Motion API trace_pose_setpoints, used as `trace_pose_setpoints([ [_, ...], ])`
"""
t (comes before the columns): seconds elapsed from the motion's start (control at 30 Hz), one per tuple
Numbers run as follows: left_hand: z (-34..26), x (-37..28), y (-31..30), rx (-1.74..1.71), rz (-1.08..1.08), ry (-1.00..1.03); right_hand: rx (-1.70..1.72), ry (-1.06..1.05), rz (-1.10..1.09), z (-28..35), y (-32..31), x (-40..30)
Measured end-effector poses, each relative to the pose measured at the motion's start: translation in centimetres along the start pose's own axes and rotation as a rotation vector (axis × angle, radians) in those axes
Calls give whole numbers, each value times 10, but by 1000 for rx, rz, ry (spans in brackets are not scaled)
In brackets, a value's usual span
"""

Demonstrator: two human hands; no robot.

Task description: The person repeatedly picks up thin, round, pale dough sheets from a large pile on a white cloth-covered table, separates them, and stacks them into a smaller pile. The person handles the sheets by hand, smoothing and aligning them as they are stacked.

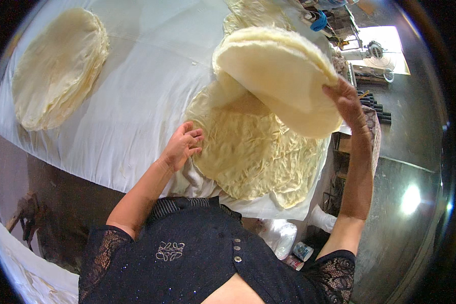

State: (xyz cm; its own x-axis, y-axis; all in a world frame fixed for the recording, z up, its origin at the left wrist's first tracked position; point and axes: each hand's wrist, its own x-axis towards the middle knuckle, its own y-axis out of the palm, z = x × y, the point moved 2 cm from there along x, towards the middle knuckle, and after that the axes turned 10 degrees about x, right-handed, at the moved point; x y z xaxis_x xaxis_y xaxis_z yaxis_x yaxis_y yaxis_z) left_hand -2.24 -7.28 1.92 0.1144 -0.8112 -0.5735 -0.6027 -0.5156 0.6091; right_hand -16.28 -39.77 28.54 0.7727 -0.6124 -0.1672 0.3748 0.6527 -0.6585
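Thin round sheets of pale dough or flatbread lie on a table covered with white cloth. My right hand [345, 99] grips the right edge of a raised, folded pale sheet or thin stack of sheets [273, 79], tilted above the others. Beneath it a wrinkled, yellowish pile of sheets [243, 148] spreads to the table's near right edge. At the left rim of this pile is my left hand [182, 146], palm partly turned up, fingers apart and holding nothing. Whether its fingertips touch the pile I cannot tell.
Another stack of round sheets [59, 70] lies at the table's far left. The white cloth [136, 95] spans between the piles. Beyond the right edge stand cluttered shelves and a fan [376, 51]. A clear plastic bag [281, 237] and a cup-like container [303, 251] are low beside the table.
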Motion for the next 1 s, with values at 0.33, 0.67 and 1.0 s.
trace_pose_setpoints([
  [0.33,1,18,-1,4,73,22,-113,-63,56,138,-24,33],
  [0.67,-55,45,-11,-240,195,452,688,65,-48,68,-14,18],
  [1.0,-35,38,-29,131,-289,270,1053,535,-261,-259,151,-59],
])
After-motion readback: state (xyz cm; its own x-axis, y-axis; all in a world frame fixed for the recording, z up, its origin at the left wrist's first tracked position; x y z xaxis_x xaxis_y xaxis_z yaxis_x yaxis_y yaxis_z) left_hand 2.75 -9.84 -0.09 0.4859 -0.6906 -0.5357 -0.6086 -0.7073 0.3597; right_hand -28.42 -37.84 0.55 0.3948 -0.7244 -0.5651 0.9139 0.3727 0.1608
